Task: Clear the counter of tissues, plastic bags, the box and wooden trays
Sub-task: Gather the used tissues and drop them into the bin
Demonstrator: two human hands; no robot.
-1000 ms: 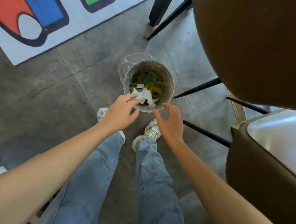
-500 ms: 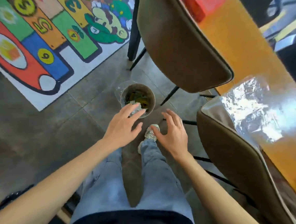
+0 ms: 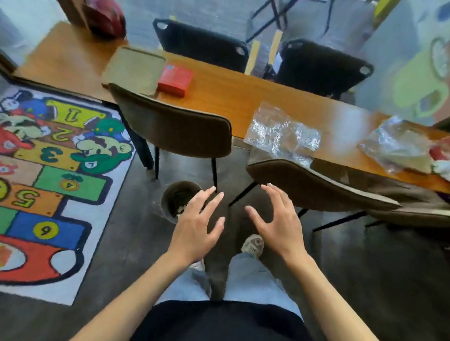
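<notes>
the crinkled clear plastic bag [image 3: 282,134] lies flat on the long orange-brown wooden table [image 3: 230,97] at about one o'clock from the hands, its near edge hanging over the table's rim. a second clear plastic bag [image 3: 397,145] with crumpled red and white scraps beside it sits further along at three o'clock. the small red cardboard box [image 3: 174,79] rests at twelve o'clock, touching the flat tan wooden tray [image 3: 135,69] at eleven o'clock. all four are on the table, so most of the clearing looks not yet done.

the left hand [image 3: 195,224] hangs over the rim of the round grey waste bin [image 3: 180,200] on the floor, fingers spread and its grip empty. the right hand [image 3: 278,219] floats just beside it, also splayed with nothing in it. both seem free for the next item, likely the nearest bag.

two brown padded chairs [image 3: 174,128] stand between the person and the table, so reaching means leaning over a backrest. a colourful hopscotch rug [image 3: 36,180] lies at nine o'clock, clear of the path.
</notes>
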